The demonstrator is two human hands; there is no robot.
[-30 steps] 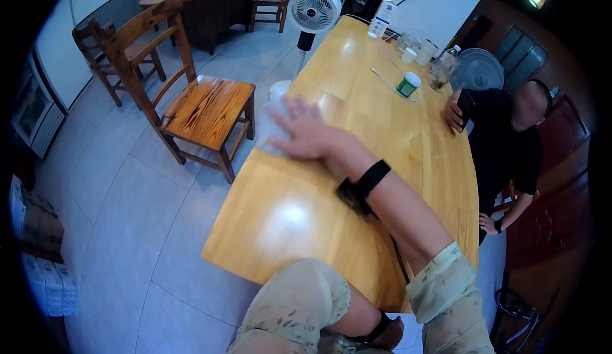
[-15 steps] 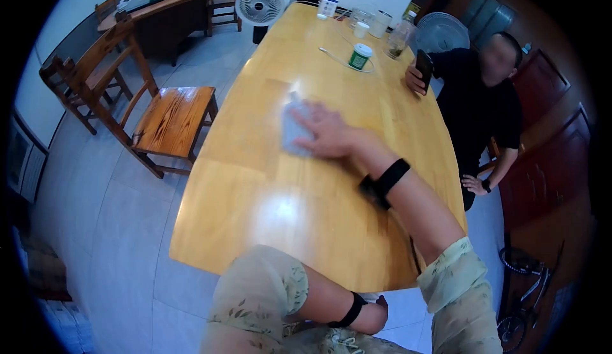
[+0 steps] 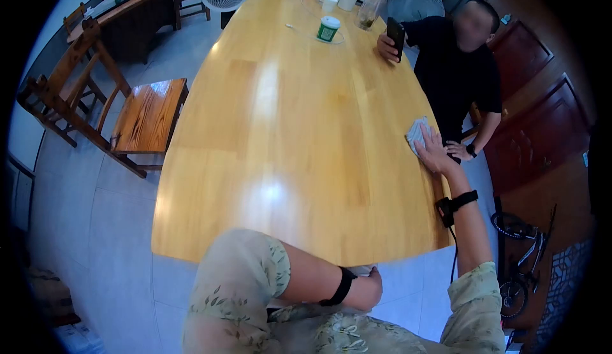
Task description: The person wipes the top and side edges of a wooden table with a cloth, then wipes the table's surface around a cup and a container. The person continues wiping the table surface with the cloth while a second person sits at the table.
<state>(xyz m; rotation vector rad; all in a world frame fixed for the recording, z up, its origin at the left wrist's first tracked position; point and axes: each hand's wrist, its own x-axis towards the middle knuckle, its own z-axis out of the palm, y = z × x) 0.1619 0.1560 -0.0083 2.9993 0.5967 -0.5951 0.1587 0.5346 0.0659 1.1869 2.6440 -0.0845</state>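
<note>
My right hand (image 3: 435,152) presses a pale grey cloth (image 3: 418,135) flat on the wooden table (image 3: 287,131), at its right edge. The fingers lie over the cloth. A black strap with a small device and a cable is round that wrist. My left hand (image 3: 375,287) is low, below the table's near edge and close to my body. Its fingers are mostly hidden. The left wrist also bears a black strap.
Beyond the table's right edge sits a person (image 3: 460,67) holding a phone (image 3: 395,38). A green-and-white cup (image 3: 328,29), jars and a bottle (image 3: 371,8) stand at the far end. A wooden chair (image 3: 148,115) is on the left; a bicycle (image 3: 526,252) stands at right.
My right hand and the cloth have moved from the table's middle to its right edge, nearer the seated person. The camera view has shifted somewhat. My left hand stays low.
</note>
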